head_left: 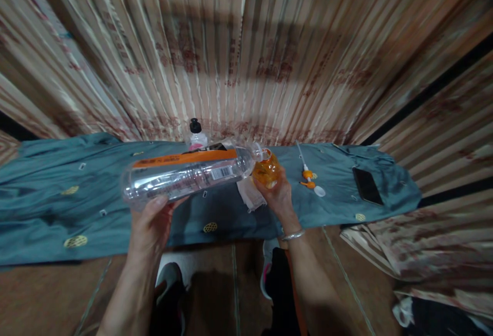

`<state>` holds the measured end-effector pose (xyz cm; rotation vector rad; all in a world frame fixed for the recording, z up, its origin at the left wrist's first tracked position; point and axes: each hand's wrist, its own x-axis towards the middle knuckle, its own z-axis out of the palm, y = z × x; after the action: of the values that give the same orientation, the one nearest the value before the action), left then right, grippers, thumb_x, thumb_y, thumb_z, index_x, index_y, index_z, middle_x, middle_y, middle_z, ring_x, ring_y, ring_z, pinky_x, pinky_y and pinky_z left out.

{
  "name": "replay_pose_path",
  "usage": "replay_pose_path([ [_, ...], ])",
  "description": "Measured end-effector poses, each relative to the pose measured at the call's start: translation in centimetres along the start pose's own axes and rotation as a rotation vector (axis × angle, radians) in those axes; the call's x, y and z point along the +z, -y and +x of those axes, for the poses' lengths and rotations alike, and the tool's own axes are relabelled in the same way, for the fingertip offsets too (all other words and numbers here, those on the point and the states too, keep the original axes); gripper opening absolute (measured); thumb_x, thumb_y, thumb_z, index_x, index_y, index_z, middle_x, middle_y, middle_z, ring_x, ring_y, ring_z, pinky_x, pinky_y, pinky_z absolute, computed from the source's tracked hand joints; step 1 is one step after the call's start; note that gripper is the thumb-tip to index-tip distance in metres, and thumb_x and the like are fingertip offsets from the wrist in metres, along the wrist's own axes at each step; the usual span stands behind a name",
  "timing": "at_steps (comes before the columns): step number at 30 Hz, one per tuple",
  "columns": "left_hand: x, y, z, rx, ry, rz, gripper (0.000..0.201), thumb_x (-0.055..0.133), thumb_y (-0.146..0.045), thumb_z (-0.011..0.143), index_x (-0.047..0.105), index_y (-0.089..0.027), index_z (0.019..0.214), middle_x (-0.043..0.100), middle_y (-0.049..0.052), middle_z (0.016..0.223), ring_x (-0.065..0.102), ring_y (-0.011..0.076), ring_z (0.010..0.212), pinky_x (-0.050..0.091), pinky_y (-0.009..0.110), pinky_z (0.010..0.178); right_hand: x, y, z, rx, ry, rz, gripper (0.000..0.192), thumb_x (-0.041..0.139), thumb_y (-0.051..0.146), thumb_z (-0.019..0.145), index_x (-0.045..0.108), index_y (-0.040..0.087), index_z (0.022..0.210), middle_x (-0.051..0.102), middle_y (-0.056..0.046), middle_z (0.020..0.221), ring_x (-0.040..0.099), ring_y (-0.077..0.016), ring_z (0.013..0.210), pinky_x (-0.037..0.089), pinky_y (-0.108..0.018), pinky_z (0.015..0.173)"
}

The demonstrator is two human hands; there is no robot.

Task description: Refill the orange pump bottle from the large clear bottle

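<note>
Head view: clear bottle (185,174), orange-banded, points to three o'clock; left hand (154,219), half-curled, grips it; right hand (278,193) wraps amber bottle (267,172); cloth (231,230) edge at six o'clock.

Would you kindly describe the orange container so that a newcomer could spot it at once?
Find the long teal cloth below the patterned curtain. Above its middle, the right hand holds the orange container at the mouth of the clear bottle, held by the left hand. The container's see-through orange body sets it apart from that larger, colourless bottle with its orange-banded label.
</note>
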<state>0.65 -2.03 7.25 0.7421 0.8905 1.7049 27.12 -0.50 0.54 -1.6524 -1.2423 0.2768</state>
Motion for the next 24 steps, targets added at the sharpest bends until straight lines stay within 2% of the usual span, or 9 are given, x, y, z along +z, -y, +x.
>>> replay_pose_path([
  [5,0.1,-0.1,-0.8,0.012,-0.025,-0.027,0.062,0.095,-0.032,0.044,0.074,-0.030,0.102,0.079,-0.002,0.095,0.073,0.0229,0.087,0.064,0.031,0.069,-0.1,-0.2,-0.3,-0.038,-0.007,-0.009,0.068,0.076,0.047,0.070,0.055,0.015,0.127,0.075,-0.014,0.111,0.074,-0.0320,0.096,0.060,-0.047,0.083],
  [10,-0.3,-0.1,-1.8,0.000,-0.034,-0.022,0.059,0.094,-0.032,0.047,0.075,-0.030,0.103,0.080,0.001,0.099,0.072,0.0298,0.101,0.064,0.040,0.083,0.2,-0.4,-0.5,-0.077,-0.028,-0.014,0.067,0.076,0.045,0.071,0.054,0.015,0.128,0.075,-0.013,0.113,0.073,-0.0291,0.097,0.060,-0.046,0.085],
  [14,-0.4,-0.4,-2.3,-0.007,-0.052,-0.003,0.063,0.094,-0.034,0.047,0.075,-0.032,0.107,0.080,0.002,0.103,0.071,0.0339,0.108,0.064,0.043,0.085,0.4,-0.5,-0.5,-0.093,-0.040,-0.029,0.066,0.077,0.040,0.070,0.054,0.018,0.128,0.074,-0.012,0.114,0.073,-0.0278,0.097,0.060,-0.043,0.086],
  [20,-0.4,-0.5,-2.6,-0.021,-0.088,0.024,0.071,0.095,-0.036,0.043,0.074,-0.032,0.111,0.079,0.002,0.106,0.070,0.0348,0.110,0.065,0.041,0.082,0.2,-0.2,-0.6,-0.063,-0.012,-0.011,0.066,0.078,0.037,0.069,0.053,0.019,0.127,0.074,-0.011,0.116,0.072,-0.0292,0.103,0.059,-0.044,0.090],
  [24,-0.5,-0.4,-2.7,-0.031,-0.083,0.013,0.068,0.094,-0.034,0.046,0.073,-0.033,0.111,0.079,0.001,0.106,0.069,0.0352,0.112,0.064,0.046,0.087,0.1,0.0,-0.6,-0.039,-0.005,-0.006,0.066,0.079,0.036,0.068,0.054,0.018,0.126,0.073,-0.013,0.117,0.072,-0.0302,0.105,0.058,-0.045,0.093],
])
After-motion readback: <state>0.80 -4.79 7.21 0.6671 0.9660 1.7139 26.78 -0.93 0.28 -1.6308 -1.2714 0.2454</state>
